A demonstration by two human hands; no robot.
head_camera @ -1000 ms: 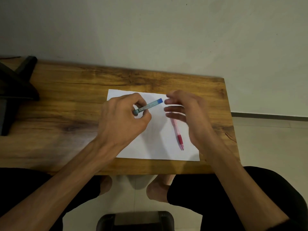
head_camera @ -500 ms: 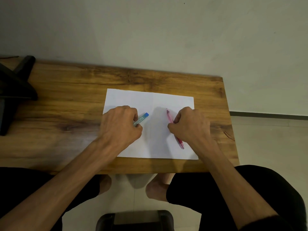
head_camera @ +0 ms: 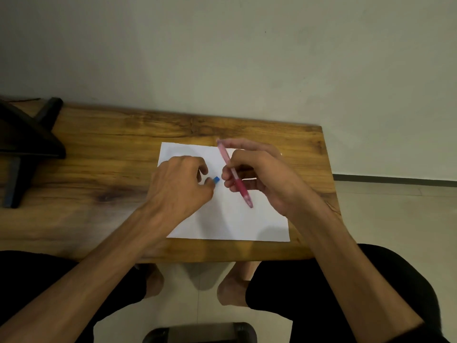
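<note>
A white sheet of paper [head_camera: 230, 219] lies on the wooden table [head_camera: 99, 174]. My left hand [head_camera: 178, 186] rests on the sheet's left part with its fingers curled round a blue pen [head_camera: 216, 179]; only the pen's blue end shows past the fingers. My right hand [head_camera: 262, 174] holds a pink pen [head_camera: 235, 177] lifted above the paper, its red-grip tip pointing down toward me and its other end up toward the wall.
A black stand [head_camera: 22, 144] sits on the table's left end. The table's right edge [head_camera: 331, 184] is close to my right wrist. A plain wall rises behind the table. My knees and a dark stool [head_camera: 200, 332] are below the front edge.
My right hand came down onto the pink pen, gripped it and lifted it off the paper. My left hand lowered with the blue pen, drawing it deeper into the fist.
</note>
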